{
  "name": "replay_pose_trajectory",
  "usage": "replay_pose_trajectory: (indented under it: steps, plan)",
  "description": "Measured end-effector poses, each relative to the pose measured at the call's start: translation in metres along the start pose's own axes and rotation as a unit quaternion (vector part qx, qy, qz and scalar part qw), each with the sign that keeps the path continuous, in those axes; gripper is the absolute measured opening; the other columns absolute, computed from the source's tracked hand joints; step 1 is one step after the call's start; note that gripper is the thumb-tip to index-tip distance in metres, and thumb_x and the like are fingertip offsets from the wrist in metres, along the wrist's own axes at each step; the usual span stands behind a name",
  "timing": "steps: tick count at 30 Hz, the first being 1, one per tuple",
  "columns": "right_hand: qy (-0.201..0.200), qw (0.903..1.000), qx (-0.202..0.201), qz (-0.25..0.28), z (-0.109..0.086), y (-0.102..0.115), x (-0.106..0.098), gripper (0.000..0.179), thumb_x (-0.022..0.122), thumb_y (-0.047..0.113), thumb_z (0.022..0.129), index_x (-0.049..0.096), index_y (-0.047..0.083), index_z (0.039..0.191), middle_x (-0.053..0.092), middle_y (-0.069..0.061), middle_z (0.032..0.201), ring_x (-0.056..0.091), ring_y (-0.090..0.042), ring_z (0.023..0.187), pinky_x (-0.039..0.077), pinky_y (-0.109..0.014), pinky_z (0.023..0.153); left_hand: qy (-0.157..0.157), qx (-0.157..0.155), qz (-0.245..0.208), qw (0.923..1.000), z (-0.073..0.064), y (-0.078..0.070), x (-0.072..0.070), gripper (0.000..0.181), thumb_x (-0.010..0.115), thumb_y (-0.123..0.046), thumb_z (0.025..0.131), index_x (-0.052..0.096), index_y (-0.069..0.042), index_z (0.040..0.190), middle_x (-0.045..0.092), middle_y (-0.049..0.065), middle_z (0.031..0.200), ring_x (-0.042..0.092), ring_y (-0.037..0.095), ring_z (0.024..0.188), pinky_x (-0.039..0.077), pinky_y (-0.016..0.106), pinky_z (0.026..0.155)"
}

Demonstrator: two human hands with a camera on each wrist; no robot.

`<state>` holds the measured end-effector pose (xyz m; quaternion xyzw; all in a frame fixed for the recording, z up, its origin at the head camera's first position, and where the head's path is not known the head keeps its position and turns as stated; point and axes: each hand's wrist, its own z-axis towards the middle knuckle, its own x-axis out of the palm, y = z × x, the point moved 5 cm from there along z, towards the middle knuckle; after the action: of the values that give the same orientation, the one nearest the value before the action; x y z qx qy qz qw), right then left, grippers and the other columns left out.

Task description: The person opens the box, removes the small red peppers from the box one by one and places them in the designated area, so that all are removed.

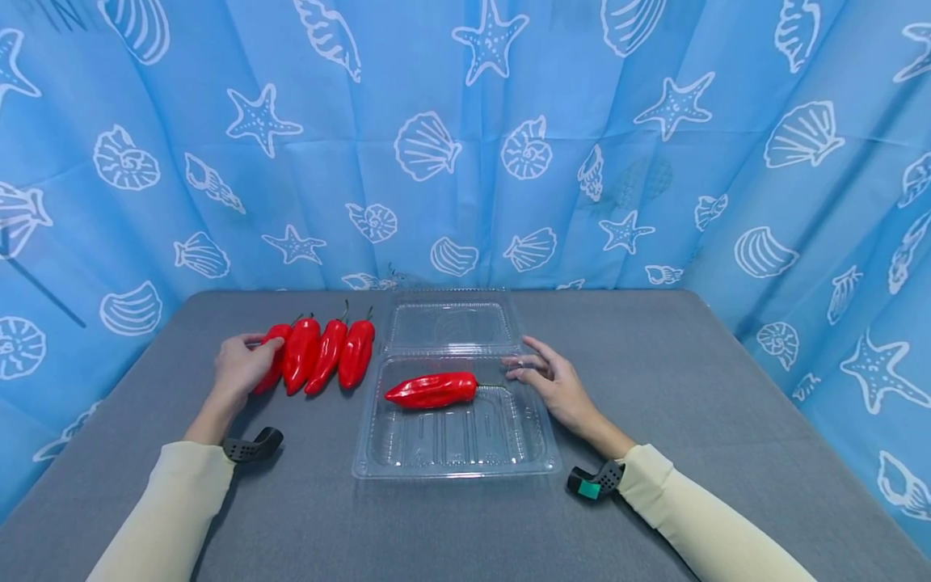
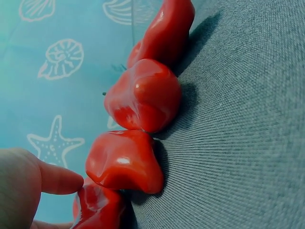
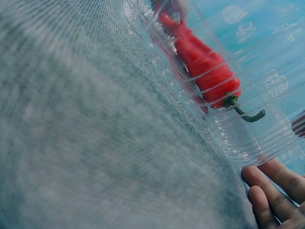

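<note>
At the left, my left hand (image 1: pixel 238 364) pinches the leftmost red pepper (image 2: pixel 97 207) between thumb and fingers. Three more glossy red peppers (image 1: pixel 301 356) lie beside it in a row, stems pointing away from me. In the middle stands an open clear plastic container (image 1: pixel 457 467), its lid (image 1: pixel 447 325) folded back behind it. One red pepper (image 1: pixel 432 390) lies crosswise inside, its green stem (image 3: pixel 250 114) toward the right. My right hand (image 1: pixel 562 392) holds the container's right side near the back, with fingertips (image 3: pixel 252 176) against the outer wall.
All of it rests on a grey cloth-covered table (image 1: pixel 291 517). A blue curtain (image 1: pixel 465 210) with white shells and starfish hangs right behind the table and along both sides. A dark wrist camera is strapped to each forearm.
</note>
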<state>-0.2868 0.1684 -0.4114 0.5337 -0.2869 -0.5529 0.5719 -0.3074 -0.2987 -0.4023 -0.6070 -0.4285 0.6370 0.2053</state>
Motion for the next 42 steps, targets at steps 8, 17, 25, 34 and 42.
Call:
replay_pose_trajectory:
  steps: [8,17,25,34,42]
  plan:
    - [0.002,0.9999,0.009,-0.005,-0.001,0.000,0.000,0.062,0.056,0.002,0.100,0.027,-0.009,0.154,0.063,-0.028,0.130,0.067,-0.042,0.109,0.053,-0.024,0.092,-0.009,-0.011,0.001,0.9999,-0.001,-0.001,-0.002,0.070,0.050,-0.042,0.103,0.038,0.010,0.148,0.045,0.030,0.139,0.051,0.039,0.110,0.051,0.030,0.072]
    - [0.006,0.9999,0.011,-0.007,-0.001,0.000,0.000,0.062,0.056,0.003,0.101,0.026,-0.008,0.154,0.063,-0.027,0.131,0.066,-0.041,0.110,0.052,-0.023,0.093,-0.016,-0.013,0.001,0.9998,-0.002,-0.001,-0.003,0.069,0.050,-0.041,0.103,0.038,0.008,0.149,0.046,0.030,0.139,0.053,0.038,0.108,0.050,0.030,0.071]
    - [0.007,0.9999,0.010,-0.002,-0.001,0.001,0.000,0.062,0.056,0.003,0.101,0.027,-0.008,0.155,0.063,-0.027,0.131,0.066,-0.040,0.110,0.052,-0.023,0.093,-0.057,-0.005,-0.015,0.9983,-0.007,-0.013,-0.010,0.068,0.051,-0.042,0.102,0.037,0.004,0.151,0.048,0.029,0.139,0.051,0.040,0.115,0.052,0.041,0.083]
    - [0.006,1.0000,0.005,-0.004,-0.001,0.001,0.000,0.062,0.056,0.002,0.100,0.027,-0.009,0.154,0.063,-0.028,0.130,0.066,-0.041,0.110,0.052,-0.023,0.093,-0.066,0.055,-0.033,0.9958,-0.022,-0.047,-0.008,0.065,0.055,-0.039,0.102,0.038,-0.001,0.153,0.042,0.027,0.149,0.045,0.046,0.131,0.046,0.058,0.103]
    - [0.000,0.9999,-0.011,-0.007,-0.001,0.000,0.000,0.061,0.056,0.000,0.100,0.028,-0.012,0.152,0.064,-0.029,0.127,0.070,-0.033,0.105,0.053,-0.023,0.091,-0.044,0.174,-0.061,0.9819,-0.048,-0.081,0.005,0.061,0.064,-0.029,0.099,0.044,0.001,0.148,0.046,0.026,0.144,0.047,0.044,0.128,0.047,0.055,0.100]
